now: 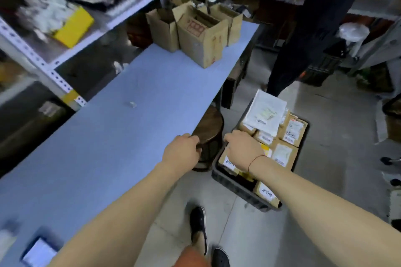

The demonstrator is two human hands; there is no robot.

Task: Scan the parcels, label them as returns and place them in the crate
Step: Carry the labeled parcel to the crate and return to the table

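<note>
Both arms reach forward and down. The left hand is at the near edge of the long blue table, just above the round dark wooden stool. Its fingers curl down over the stool's rim, but I cannot tell if they really grip it. The right hand is over the black plastic crate on the grey floor, right of the stool. Its fingers bend down at the crate's left side, and I cannot tell if they hold anything. A thin red string is tied round that wrist.

The crate is full of brown cardboard parcels with white labels on top. A flat white bag parcel lies on the far ones. One small brown parcel sits in the near corner.

At the far end of the table stand open brown cardboard boxes. A tiny white scrap lies in the middle of the table. At the near left corner is a blue and white thing, too blurry to name.

Left of the table is a white metal shelf with a yellow box on it. Far right, a person in dark trousers stands on the floor. Near the bottom are two black shoes.
</note>
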